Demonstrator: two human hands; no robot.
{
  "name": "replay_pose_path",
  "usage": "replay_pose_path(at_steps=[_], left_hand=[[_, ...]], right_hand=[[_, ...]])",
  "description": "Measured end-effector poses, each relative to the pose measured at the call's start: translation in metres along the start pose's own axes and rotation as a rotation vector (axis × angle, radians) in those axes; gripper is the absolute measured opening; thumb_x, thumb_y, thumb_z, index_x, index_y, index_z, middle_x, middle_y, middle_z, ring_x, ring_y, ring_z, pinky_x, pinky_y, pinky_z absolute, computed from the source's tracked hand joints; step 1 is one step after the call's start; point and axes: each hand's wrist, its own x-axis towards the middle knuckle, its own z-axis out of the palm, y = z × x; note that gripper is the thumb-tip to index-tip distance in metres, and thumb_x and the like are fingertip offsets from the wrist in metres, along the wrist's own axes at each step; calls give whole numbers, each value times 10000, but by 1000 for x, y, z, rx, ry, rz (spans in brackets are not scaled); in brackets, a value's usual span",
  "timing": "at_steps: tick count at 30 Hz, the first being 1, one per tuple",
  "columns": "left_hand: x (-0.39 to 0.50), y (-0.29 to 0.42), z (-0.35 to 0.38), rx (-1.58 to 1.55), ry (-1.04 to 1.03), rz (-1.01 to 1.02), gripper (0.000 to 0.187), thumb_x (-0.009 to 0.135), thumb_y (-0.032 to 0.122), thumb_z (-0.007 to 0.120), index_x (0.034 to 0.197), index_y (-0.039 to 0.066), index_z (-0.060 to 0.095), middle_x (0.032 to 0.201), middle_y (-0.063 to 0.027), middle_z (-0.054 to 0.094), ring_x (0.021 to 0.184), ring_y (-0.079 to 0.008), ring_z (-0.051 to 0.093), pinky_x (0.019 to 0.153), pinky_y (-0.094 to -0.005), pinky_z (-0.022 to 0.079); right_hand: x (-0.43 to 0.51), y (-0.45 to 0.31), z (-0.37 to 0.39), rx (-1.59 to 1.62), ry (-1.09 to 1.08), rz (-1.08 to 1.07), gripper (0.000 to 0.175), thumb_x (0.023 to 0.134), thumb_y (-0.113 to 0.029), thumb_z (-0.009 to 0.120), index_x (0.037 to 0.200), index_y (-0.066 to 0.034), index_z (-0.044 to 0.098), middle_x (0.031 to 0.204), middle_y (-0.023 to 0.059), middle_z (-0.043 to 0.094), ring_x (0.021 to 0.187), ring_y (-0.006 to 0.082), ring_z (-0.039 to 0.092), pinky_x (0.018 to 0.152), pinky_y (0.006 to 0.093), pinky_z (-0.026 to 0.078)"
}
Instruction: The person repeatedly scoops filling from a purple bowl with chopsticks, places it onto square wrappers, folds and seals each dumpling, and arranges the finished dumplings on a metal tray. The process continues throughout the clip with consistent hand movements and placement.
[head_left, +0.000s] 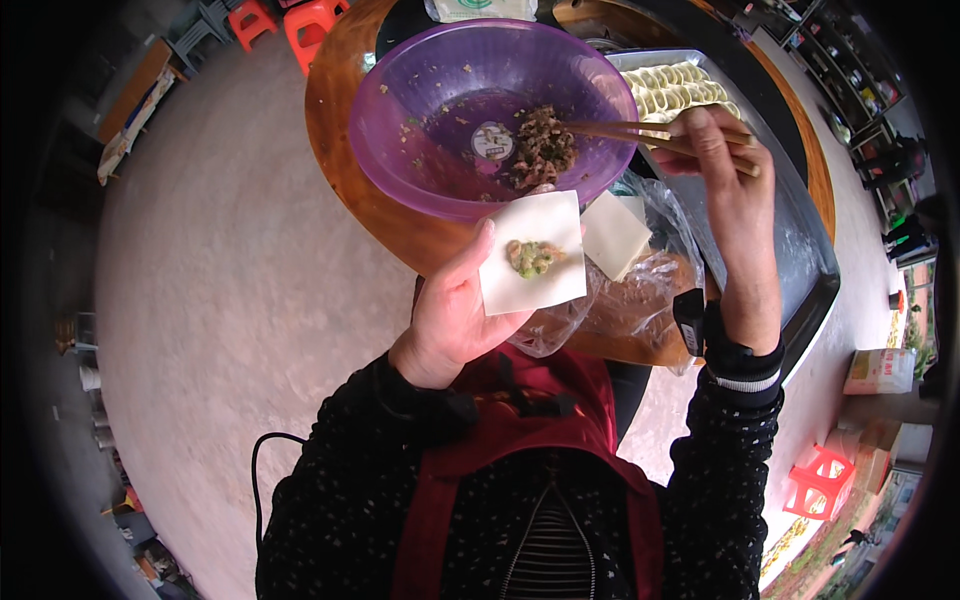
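Note:
A square dough wrapper (502, 289) lies on my left hand (450, 315), with a small lump of minced filling (531, 258) at its middle. My right hand (720, 161) grips a pair of wooden chopsticks (637, 131), whose tips touch the heap of minced meat filling (545, 146) in the purple plastic bowl (420, 172). Beside the bowl, below my right hand, a stack of square wrappers (615, 236) rests on a clear plastic bag (652, 292). Folded dumplings (667, 86) stand in rows at the far end of the metal tray (787, 247), partly behind my right hand.
The round wooden table (337, 150) has a black inner part. A package (480, 9) lies beyond the bowl. Red plastic stools (307, 30) stand on the floor at the far left, and another red stool (821, 484) stands at the lower right.

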Motion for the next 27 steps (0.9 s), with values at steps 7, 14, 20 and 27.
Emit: replay_pose_path(at_steps=[7,14,20,27], left_hand=[[0,2,3,33,-5,-10,609,1102,376,307,1570,-8,245,1582,-215,363,1474,-376,348,1212,-504,305],[-1,1,5,-94,-55,37,602,1102,403,320,1551,1,296,1536,-183,440,1429,-339,429,1191,-497,346],[7,-7,0,-127,-111,34,588,1100,410,345,1526,5,336,1481,-165,495,1385,-324,480,1161,-492,402],[11,-20,5,-75,-78,49,555,1099,382,367,1513,11,353,1463,-159,506,1371,-309,496,1164,-488,408]], right_hand=[[-10,5,-9,59,60,33,311,1066,-248,550,1070,44,659,941,120,728,847,212,740,787,308,602],[-89,-18,-72,456,218,-143,298,1084,-270,487,1027,-1,603,952,124,653,824,220,692,814,327,584],[-168,7,-78,841,222,-100,248,1068,-275,528,1000,-36,530,1032,75,540,934,190,656,866,293,600],[-208,28,-45,532,446,-143,297,1059,-372,525,997,-82,535,1023,77,562,778,225,640,774,335,514]])
